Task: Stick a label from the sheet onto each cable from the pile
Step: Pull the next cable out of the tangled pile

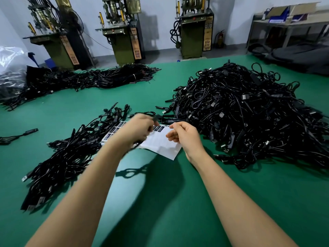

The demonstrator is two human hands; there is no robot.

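Both my hands work over the glossy white label sheet (161, 147) on the green bench (160, 202).
Left hand (137, 129) fingers curl round a thin black cable (156, 118); right hand (185, 134) fingers pinch the sheet's edge, beside the tangled black cable pile (249, 111).

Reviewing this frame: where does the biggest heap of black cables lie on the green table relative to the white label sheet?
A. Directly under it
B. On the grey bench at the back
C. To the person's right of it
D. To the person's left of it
C: the biggest heap of black cables sits right of the white label sheet on the green table.
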